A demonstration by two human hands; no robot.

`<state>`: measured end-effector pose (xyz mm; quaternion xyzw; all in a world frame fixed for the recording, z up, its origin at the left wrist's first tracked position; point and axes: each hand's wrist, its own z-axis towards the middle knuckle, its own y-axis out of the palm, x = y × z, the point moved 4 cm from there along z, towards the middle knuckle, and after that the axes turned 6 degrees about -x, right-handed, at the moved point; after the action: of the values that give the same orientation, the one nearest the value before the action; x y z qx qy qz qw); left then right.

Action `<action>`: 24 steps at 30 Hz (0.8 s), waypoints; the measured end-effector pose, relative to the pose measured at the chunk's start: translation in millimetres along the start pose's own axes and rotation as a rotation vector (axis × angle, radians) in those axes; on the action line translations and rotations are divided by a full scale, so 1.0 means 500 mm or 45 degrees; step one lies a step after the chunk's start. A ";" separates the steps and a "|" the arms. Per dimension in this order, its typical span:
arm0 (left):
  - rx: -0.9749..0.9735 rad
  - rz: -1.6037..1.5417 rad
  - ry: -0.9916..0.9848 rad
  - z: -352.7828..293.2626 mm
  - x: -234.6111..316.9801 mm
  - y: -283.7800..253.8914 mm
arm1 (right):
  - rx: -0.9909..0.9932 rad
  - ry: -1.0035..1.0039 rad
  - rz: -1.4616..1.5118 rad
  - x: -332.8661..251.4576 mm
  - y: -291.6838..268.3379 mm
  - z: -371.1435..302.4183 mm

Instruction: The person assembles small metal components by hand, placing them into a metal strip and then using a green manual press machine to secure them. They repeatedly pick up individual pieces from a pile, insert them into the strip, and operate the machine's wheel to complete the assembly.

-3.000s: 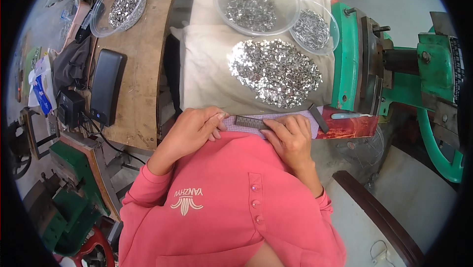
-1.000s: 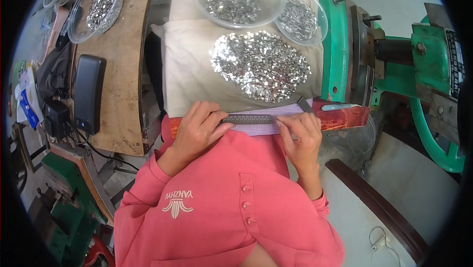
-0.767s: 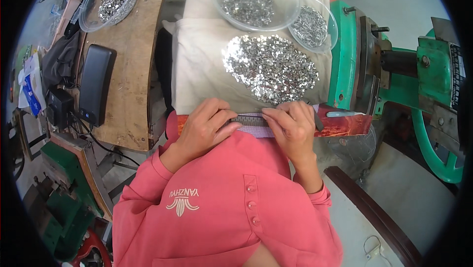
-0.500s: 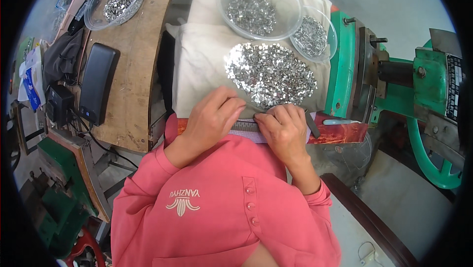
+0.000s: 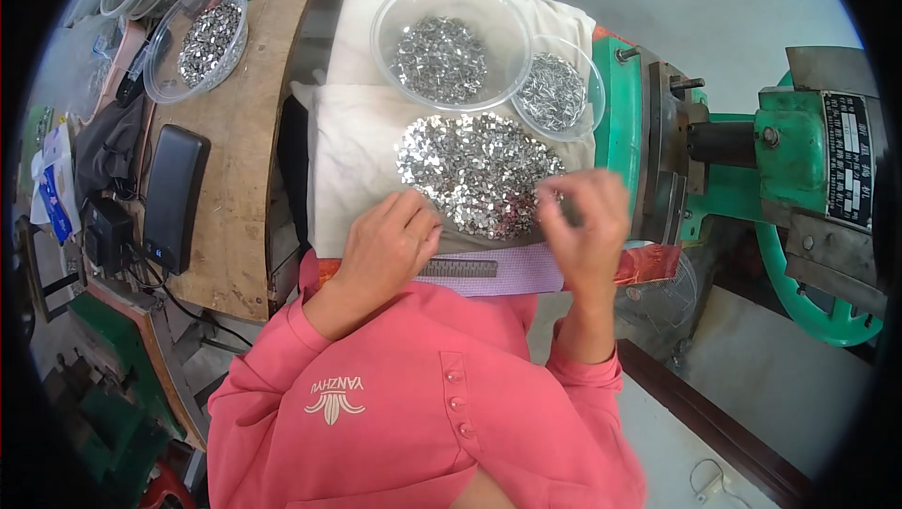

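A pile of small shiny metal pieces (image 5: pixel 479 171) is spread on a beige cloth (image 5: pixel 352 161) in front of me. At its near left edge rests my left hand (image 5: pixel 390 241), its fingers curled together; whatever they hold is hidden. My right hand (image 5: pixel 592 223) is raised at the pile's right side, fingers bent, with a gap between thumb and forefinger and nothing visible in it. A short steel ruler (image 5: pixel 458 269) lies on a lilac checked cloth (image 5: pixel 517 269) near my body, between the hands.
Beyond the pile stand a clear tub of metal pieces (image 5: pixel 442 58) and a shallow clear dish of slim metal parts (image 5: pixel 554 91). A green machine (image 5: pixel 799 143) with a handwheel is at right. The wooden table (image 5: pixel 235 171) at left bears a black power bank (image 5: pixel 177 199) and another tub (image 5: pixel 211 44).
My right hand has moved away from the left one, up and right to the pile's side. More of the ruler shows. The whole view has shifted a little.
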<state>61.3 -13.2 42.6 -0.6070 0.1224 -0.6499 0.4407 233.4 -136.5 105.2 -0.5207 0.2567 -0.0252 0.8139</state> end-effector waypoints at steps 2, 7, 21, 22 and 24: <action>-0.028 0.055 -0.044 -0.011 -0.008 -0.010 | 0.125 -0.001 -0.101 0.021 -0.019 0.041; -0.006 0.025 -0.175 -0.036 -0.027 -0.034 | 0.154 -0.036 -0.284 0.051 0.009 0.097; -0.032 -0.004 -0.055 -0.007 -0.005 -0.007 | -0.198 -0.066 -0.140 -0.068 0.107 -0.068; -0.036 0.009 -0.048 -0.007 -0.004 -0.005 | -0.192 -0.036 -0.134 -0.063 0.099 -0.071; -0.020 -0.005 -0.062 -0.009 -0.005 -0.007 | -0.164 0.004 -0.124 -0.056 0.091 -0.073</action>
<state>55.2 -11.1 42.5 -0.6262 0.1156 -0.6348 0.4376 182.5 -137.6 65.0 -0.5839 0.2335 -0.0492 0.7759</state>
